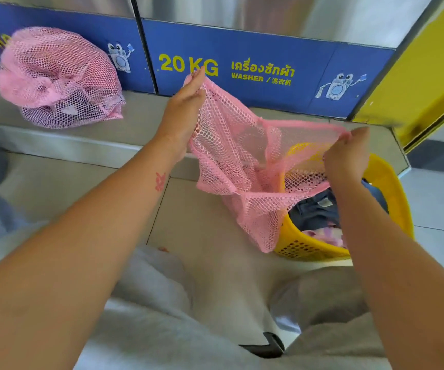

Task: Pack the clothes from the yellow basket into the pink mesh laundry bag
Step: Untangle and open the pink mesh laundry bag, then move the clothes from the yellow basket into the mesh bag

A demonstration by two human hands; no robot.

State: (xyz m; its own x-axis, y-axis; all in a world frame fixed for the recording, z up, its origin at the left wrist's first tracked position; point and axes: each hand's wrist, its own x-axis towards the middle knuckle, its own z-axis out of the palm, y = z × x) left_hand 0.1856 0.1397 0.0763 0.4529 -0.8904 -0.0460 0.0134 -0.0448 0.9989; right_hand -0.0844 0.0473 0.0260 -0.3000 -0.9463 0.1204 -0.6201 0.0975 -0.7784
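Note:
An empty pink mesh laundry bag (238, 166) hangs in the air, stretched between both hands. My left hand (183, 113) pinches its rim at the upper left. My right hand (347, 156) grips the rim at the right, above the basket. The bag's lower end drapes over the near left rim of the yellow basket (391, 193), which stands on the floor at the right. Inside the basket lie dark denim clothes (314, 209) and a pale pink and purple garment (324, 233).
A second pink mesh bag (58, 78), stuffed full, sits on a metal ledge (68, 142) at the upper left. Blue washer panels marked 20 KG (242, 70) stand behind. A yellow wall (423, 76) is at the right. My knees in grey cloth fill the bottom.

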